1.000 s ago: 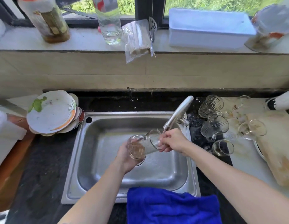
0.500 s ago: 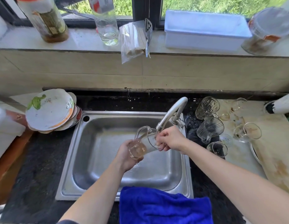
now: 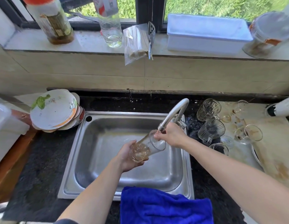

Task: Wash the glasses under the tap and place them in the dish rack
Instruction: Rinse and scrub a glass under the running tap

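1. Over the steel sink (image 3: 98, 159), a clear glass (image 3: 148, 147) is held tilted, its mouth raised toward the spout of the curved tap (image 3: 172, 114).
2. The left hand (image 3: 128, 156) is closed around the base of the glass, fingers wrapped underneath it.
3. The right hand (image 3: 172, 135) grips the rim of the glass just under the spout, its fingertips (image 3: 156, 136) curled over the edge.
4. Brownish residue shows inside the lower part of the glass.
5. On the counter to the right of the sink, several other glasses (image 3: 211, 131) lie on their sides or stand close together near a stained board (image 3: 273, 152).
6. A blue cloth (image 3: 164, 206) hangs over the front edge of the sink.
7. A stack of plates (image 3: 54, 109) sits at the back left corner of the sink.
8. On the windowsill stand two bottles (image 3: 110, 21), a bag of sticks (image 3: 136, 41) and a white box (image 3: 206, 33).
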`<state>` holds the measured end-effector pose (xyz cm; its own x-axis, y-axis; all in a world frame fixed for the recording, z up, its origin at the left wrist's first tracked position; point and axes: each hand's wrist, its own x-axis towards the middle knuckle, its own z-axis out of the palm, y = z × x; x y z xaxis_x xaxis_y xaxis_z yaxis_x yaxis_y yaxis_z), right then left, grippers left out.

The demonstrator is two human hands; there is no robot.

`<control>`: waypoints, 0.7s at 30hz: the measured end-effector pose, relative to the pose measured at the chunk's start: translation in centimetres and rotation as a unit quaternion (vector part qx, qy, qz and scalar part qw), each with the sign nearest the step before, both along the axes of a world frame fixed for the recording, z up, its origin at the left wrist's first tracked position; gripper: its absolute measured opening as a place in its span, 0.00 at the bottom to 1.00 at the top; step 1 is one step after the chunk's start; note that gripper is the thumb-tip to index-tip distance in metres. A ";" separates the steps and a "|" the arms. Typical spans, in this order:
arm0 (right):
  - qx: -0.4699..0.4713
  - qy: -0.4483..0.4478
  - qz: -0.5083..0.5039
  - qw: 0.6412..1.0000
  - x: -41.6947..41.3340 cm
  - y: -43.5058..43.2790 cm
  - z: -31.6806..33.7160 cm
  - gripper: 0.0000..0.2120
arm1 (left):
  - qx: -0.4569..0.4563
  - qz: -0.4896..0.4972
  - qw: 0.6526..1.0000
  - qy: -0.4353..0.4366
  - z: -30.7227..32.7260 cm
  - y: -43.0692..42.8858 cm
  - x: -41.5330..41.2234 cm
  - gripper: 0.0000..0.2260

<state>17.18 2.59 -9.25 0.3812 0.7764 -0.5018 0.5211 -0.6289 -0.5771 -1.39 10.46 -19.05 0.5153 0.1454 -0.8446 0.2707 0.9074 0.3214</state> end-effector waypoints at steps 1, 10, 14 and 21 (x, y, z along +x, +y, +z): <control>0.000 -0.001 -0.009 1.000 0.0 -0.2 -0.3 0.16 | 0.003 0.027 1.000 -0.010 -0.1 -0.1 -0.1 0.19; -0.016 0.164 -0.074 0.984 -1.3 0.7 0.3 0.10 | 0.007 -0.024 1.000 0.012 -0.1 1.2 -0.7 0.21; 0.008 0.173 -0.098 0.980 -1.1 0.9 0.4 0.06 | -0.001 0.005 1.000 -0.007 0.9 0.7 -0.1 0.20; -0.059 0.204 -0.110 0.971 -0.9 0.1 0.4 0.06 | -0.023 0.075 0.996 -0.048 1.0 0.5 0.4 0.20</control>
<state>16.28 2.67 -8.88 0.2816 0.6264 -0.7269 0.1091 -0.7735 -0.6243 -1.04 10.99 -18.01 0.5691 0.1889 -0.8003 0.1005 0.9500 0.2957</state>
